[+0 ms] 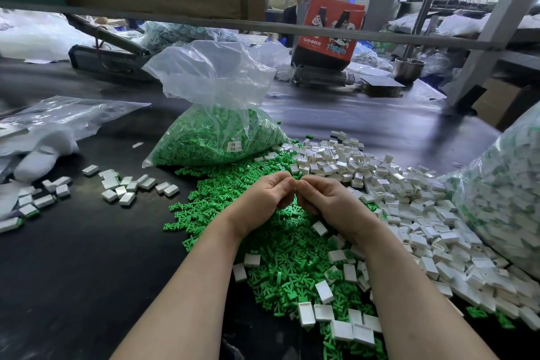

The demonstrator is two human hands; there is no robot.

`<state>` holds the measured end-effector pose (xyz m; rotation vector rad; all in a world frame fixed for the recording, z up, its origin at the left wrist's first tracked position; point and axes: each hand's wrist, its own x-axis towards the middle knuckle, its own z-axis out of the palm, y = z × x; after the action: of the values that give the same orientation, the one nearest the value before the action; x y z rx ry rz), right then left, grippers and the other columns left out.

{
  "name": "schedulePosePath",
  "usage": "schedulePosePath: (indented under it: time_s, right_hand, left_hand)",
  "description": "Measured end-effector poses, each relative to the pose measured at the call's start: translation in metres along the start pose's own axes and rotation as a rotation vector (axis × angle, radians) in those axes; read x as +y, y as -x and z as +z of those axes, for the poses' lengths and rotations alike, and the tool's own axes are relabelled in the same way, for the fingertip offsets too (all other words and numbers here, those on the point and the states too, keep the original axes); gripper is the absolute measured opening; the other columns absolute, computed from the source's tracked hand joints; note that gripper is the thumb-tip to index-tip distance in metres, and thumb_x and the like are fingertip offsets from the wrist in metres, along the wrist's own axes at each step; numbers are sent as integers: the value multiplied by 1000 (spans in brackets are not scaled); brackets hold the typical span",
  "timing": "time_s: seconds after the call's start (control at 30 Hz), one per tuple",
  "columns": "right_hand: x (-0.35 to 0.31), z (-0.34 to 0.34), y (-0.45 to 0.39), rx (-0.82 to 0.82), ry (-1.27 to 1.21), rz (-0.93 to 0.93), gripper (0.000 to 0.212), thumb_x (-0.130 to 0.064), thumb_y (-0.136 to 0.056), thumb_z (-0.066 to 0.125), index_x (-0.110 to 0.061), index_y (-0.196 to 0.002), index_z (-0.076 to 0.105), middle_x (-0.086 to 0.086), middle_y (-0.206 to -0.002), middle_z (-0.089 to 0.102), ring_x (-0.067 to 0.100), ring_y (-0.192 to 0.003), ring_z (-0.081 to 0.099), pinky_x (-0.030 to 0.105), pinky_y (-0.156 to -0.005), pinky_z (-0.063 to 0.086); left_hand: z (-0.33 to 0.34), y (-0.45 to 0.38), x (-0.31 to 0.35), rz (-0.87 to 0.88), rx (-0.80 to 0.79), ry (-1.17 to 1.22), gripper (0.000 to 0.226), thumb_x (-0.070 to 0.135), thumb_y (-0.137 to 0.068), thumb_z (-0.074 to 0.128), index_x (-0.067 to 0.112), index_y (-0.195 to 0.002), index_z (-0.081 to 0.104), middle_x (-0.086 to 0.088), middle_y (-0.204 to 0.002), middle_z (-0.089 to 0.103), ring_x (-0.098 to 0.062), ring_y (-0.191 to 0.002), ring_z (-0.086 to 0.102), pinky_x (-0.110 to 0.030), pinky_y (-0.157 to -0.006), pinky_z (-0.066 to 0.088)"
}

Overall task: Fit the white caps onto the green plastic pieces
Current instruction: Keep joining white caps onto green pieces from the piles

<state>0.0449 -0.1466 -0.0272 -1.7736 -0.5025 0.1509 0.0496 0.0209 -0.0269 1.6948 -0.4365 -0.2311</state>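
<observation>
Hands meet fingertip to fingertip over a dark, matte tabletop (87, 257) in the head view. The left hand (264, 197) and right hand (324, 202) both have curled fingers drawn together as if pinching something small, but whatever sits between them is hidden, so I cannot tell what they hold. Beneath them spreads a loose heap of green plastic pieces (280, 260), small, flat and branching with hard edges. To the right lies a mound of white caps (415, 207), smooth, boxy, rectangular shells, some hollow side up; several are scattered over the green heap. Behind the hands slumps a crinkled clear plastic bag (216, 131) packed with more green pieces, its mouth open and upright. At the left, small white blocks with green edges (122, 187) lie scattered apart. A translucent bulging sack (502, 196) of mixed white and green parts fills the right edge.
</observation>
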Motion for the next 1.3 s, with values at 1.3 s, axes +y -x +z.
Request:
schedulePosePath:
  time_s: [1.3]
  right_hand:
    - [-5, 4, -2, 67, -87, 21, 41, -53, -96, 41, -22, -88, 67, 3, -71, 67, 9, -64, 51, 19, -61, 41]
  left_hand:
    - [16, -4, 21, 145, 383, 16, 15, -4, -83, 63, 10, -77, 64, 0, -59, 66, -16, -55, 62, -32, -59, 55]
